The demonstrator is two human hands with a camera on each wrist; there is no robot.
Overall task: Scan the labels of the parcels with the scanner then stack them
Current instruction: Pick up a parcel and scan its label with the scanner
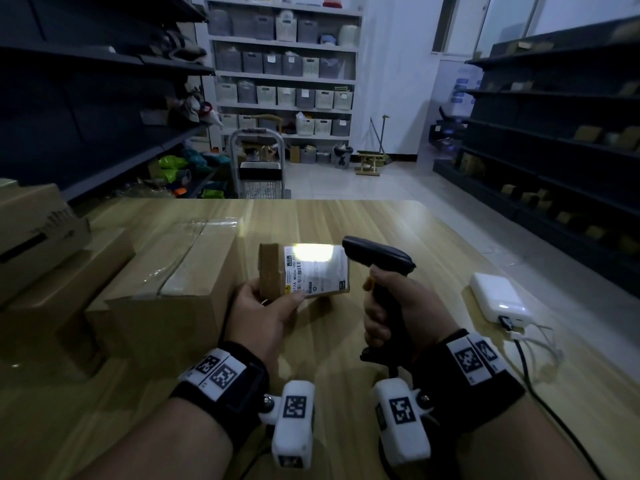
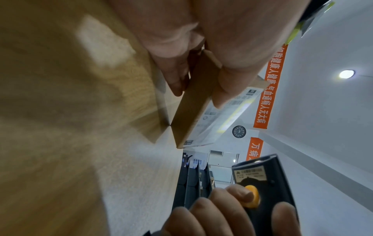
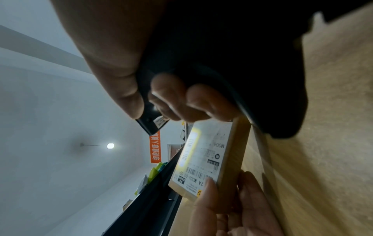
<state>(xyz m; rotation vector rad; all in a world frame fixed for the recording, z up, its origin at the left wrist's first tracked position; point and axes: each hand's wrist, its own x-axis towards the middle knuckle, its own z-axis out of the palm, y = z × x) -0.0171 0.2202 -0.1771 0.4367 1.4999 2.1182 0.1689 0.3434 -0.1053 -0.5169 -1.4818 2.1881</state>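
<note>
A small flat cardboard parcel (image 1: 304,270) with a white shipping label (image 1: 317,268) is tilted up above the wooden table (image 1: 363,220). My left hand (image 1: 266,313) pinches its near edge, thumb on the label, fingers behind. My right hand (image 1: 391,306) grips the handle of a black pistol-type scanner (image 1: 379,254), whose head points left at the label. A bright patch of scanner light falls on the label's top. In the left wrist view the parcel (image 2: 191,110) shows edge-on, and a finger rests on the scanner's orange trigger (image 2: 251,198). The right wrist view shows the label (image 3: 203,158).
A large taped cardboard box (image 1: 173,282) stands just left of my left hand, with more boxes (image 1: 38,237) stacked further left. A white power bank (image 1: 498,301) with cables lies at the table's right edge. Dark shelving lines both sides; a trolley (image 1: 258,164) stands beyond the table.
</note>
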